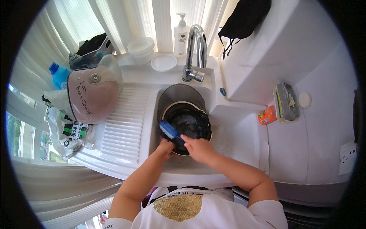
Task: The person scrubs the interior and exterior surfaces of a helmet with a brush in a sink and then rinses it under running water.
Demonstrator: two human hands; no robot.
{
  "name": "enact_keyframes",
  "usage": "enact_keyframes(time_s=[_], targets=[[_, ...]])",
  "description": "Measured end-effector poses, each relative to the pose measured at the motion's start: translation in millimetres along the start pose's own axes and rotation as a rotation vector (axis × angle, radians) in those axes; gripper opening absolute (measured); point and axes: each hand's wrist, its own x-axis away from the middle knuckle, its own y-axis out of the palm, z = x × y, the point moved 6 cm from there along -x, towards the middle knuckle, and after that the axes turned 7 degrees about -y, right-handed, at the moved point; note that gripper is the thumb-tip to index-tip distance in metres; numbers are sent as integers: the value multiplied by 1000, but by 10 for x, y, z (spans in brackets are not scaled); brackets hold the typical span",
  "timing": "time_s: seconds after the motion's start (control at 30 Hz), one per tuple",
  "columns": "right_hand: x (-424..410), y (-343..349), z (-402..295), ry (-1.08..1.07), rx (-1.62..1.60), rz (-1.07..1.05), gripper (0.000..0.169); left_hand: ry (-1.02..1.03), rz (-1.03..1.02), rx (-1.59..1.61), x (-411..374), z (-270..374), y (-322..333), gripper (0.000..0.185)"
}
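My right hand [198,148] grips the handle of a blue scrubbing brush [169,129] with white bristles. The brush is held tilted over the left part of a round, pale-rimmed container [187,103]. Inside that container lies a black, wet-looking thing [190,123]; whether it is fabric or a coated surface I cannot tell. At the container's near left rim is my left hand [165,148], thumb over the edge and fingers partly hidden below it. Behind the container stands a grey curved wall of a larger vessel [183,93], within the white sink [234,143].
A chrome faucet [196,48] arches behind the basin. Left are a ribbed washboard [123,126], a pink helmet [93,97] and a blue bottle [59,75]. A pump bottle [180,37] and white tub [141,50] stand behind; an orange bottle [267,115] and sponge [278,104] are right.
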Motion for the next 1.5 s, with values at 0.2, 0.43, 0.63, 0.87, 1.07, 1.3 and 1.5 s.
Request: enact_keyframes(time_s=[0.2,0.43,0.63,0.87,1.07,1.3,1.5], targets=[[-235,-156,648,131,492,-34,32,50,78,4,264,142,120,63],[-171,-467,455,12,610,-140,29,46,108,13,229,162,65,62],[-49,-732,549,63,787,-326,45,9,120,47,286,174,80,63],[-110,-840,498,-26,879,-329,35,56,136,43,278,249,97,60],[-105,-798,313,-57,818,-483,21,97,103,63,191,193,34,59],[-200,-677,359,-25,826,-528,18,91,123,25,151,204,1,58],[-137,-525,338,-50,791,-632,32,66,126,-15,324,274,44,57]])
